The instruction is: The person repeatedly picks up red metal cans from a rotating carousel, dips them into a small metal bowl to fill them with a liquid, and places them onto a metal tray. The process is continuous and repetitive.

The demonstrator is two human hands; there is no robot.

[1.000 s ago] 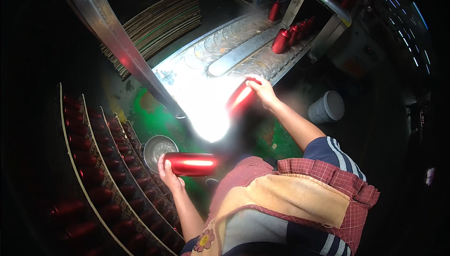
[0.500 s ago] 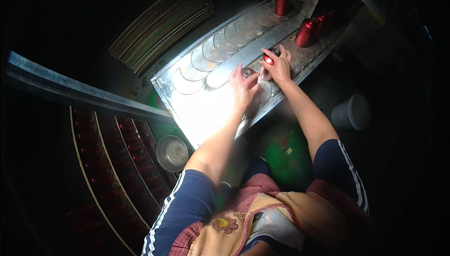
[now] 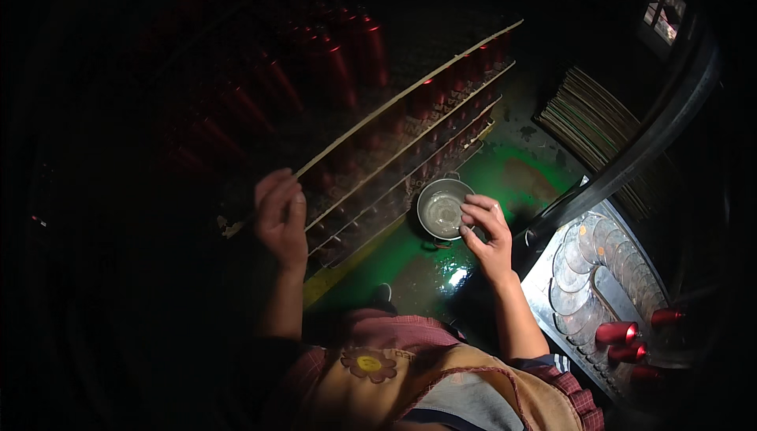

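My left hand (image 3: 281, 222) is raised in shadow beside the near corner of a layered stack of boards (image 3: 410, 115). Its fingers are bent and the thumb stands apart, with nothing visible in them. My right hand (image 3: 489, 238) hovers in front of a round metal pot (image 3: 443, 208) on the floor, fingers loosely curled and apart, holding nothing. Red metal bottles (image 3: 331, 68) stand upright on the top board, partly lost in darkness. More red bottles (image 3: 426, 100) fill the levels below.
At right lies a metal conveyor table (image 3: 544, 281) with overlapping round plates; several red bottles (image 3: 617, 332) stand on it. A dark curved bar (image 3: 623, 171) crosses above its far end. A pile of thin sheets (image 3: 595, 119) lies behind. The green floor (image 3: 363, 265) looks wet.
The view has swung left from the conveyor table to the stacked boards. Both hands, earlier at red bottles on the conveyor, have come away from them and now appear without any.
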